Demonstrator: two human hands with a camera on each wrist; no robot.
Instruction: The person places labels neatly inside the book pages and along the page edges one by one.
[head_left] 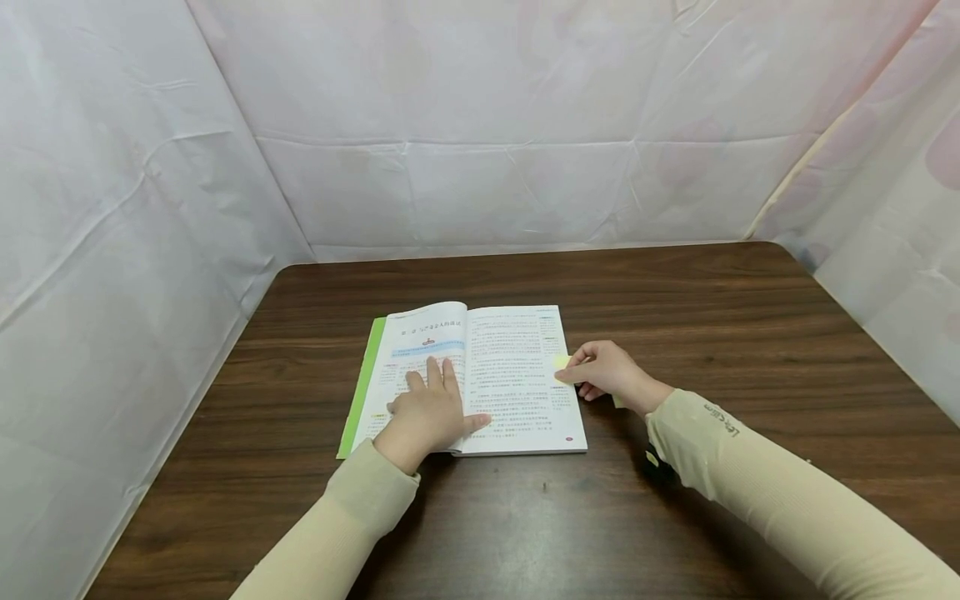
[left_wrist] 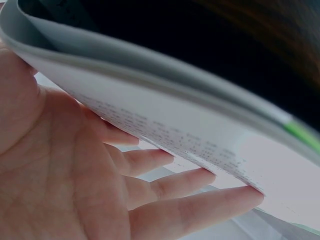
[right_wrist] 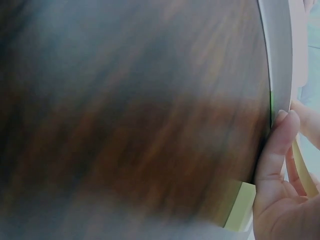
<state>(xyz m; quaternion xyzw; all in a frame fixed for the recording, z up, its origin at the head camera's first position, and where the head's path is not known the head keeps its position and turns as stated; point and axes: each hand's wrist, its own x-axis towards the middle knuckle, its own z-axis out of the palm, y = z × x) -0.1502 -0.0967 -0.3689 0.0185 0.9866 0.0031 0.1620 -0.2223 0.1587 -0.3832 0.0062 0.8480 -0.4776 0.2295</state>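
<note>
Table (head_left: pixel 712 317): dark wood; far edge before white sheeting (head_left: pixel 465 192); surface extends right. Open book (head_left: pixel 510 367): left of centre; my left hand (head_left: pixel 429 408) on it, fingers spread. My right hand (head_left: pixel 609 371): pinching yellow note (head_left: pixel 561 362), book's right edge.

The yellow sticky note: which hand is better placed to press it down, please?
Probably the right hand: it pinches the yellow sticky note, while the left hand lies spread across the open book, farther away.
</note>
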